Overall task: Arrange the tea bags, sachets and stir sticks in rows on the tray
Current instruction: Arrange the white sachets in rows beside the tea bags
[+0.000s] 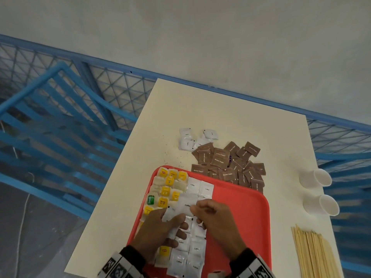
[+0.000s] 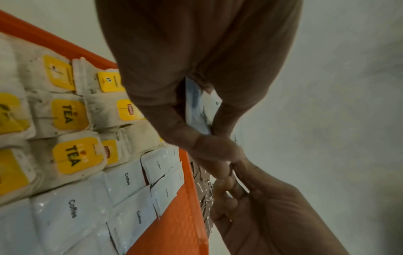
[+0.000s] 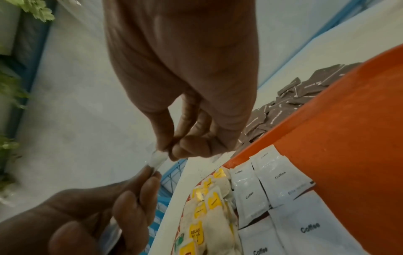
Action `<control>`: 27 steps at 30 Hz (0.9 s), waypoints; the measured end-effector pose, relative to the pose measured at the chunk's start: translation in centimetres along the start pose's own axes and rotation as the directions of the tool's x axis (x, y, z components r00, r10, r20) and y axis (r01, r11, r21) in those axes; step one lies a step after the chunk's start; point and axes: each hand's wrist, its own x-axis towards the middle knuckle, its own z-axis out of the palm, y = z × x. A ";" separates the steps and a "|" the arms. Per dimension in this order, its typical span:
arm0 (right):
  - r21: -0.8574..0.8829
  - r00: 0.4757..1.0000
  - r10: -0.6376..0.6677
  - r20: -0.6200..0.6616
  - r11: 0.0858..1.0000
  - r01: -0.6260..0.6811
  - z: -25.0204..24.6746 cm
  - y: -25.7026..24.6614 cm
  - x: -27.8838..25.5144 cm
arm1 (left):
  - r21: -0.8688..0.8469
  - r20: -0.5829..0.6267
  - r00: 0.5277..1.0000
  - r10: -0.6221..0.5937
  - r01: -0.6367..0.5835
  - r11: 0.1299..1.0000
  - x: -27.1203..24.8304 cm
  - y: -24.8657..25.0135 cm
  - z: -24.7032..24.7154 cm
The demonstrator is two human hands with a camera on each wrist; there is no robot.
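Both hands hold white coffee sachets above the near middle of the red tray (image 1: 241, 197). Left hand (image 1: 158, 231) clasps a small stack of them (image 1: 174, 223), fingers and thumb curled round it. Right hand (image 1: 214, 215), just beside it, pinches the stack's top sachet (image 3: 158, 159) by its far end between thumb and forefinger. That sachet's long axis runs from the left hand's fingers toward the right. Directly beneath lie two rows of coffee sachets (image 1: 192, 249), tea bags (image 1: 166, 189) to their left. Brown sugar sachets (image 1: 230, 163) and stir sticks (image 1: 313, 253) wait on the table (image 1: 220, 109).
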 end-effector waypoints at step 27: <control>-0.339 0.975 -0.093 -0.202 0.941 0.020 -2.0 -0.7 7.5 | -0.021 0.043 0.998 0.034 -0.033 0.999 -2.1 0.5 -3.3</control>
